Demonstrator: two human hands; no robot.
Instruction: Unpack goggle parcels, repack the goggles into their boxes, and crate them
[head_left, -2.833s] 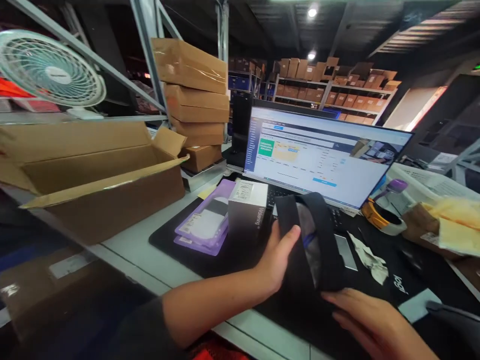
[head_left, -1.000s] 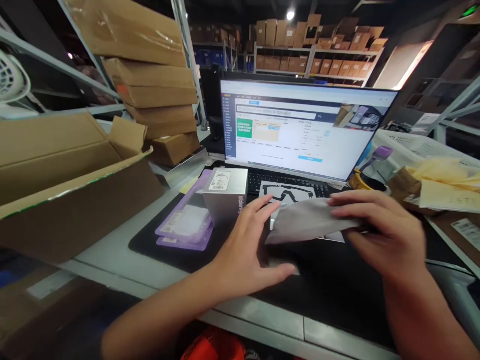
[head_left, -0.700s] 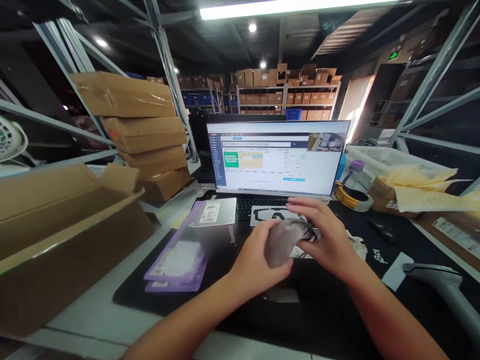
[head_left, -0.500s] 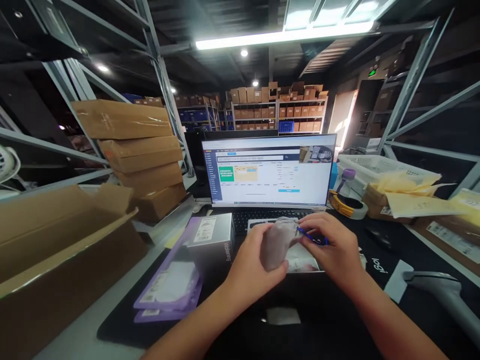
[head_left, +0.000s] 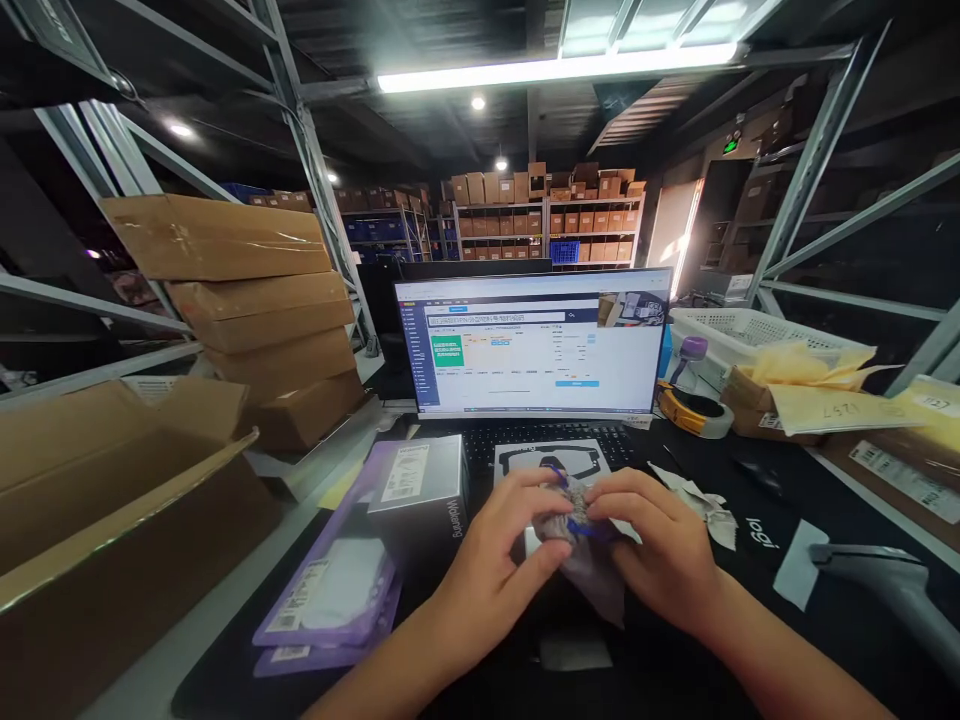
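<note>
Both hands meet in the middle of the counter point(head_left: 225, 640), just in front of the keyboard point(head_left: 547, 440). The left hand point(head_left: 499, 560) and the right hand point(head_left: 660, 545) together pinch a small grey pouch point(head_left: 581, 555) at its top, where a blue cord point(head_left: 577, 525) runs through the bunched cloth. The fingers are closed on the pouch from both sides; its lower part hangs down loosely between the hands, above the black mat point(head_left: 675, 660).

As far as I can judge, the pouch is filled and its mouth is now gathered, so the work seems to be at the closing of the cord. What is inside is hidden by the cloth, and I cannot tell if the cord is fully drawn.

Other things look not yet handled. The grey product box point(head_left: 420, 490) stands closed just left of the hands, resting partly on the purple flat packs point(head_left: 322, 600). Further left, the large open carton point(head_left: 112, 520) has its flaps up, and its inside cannot be seen from here. A printed card with a picture of goggles point(head_left: 551, 458) lies on the keyboard, before the monitor point(head_left: 529, 340). The handheld scanner point(head_left: 885, 575) lies at the near right, apart from the hands.
</note>
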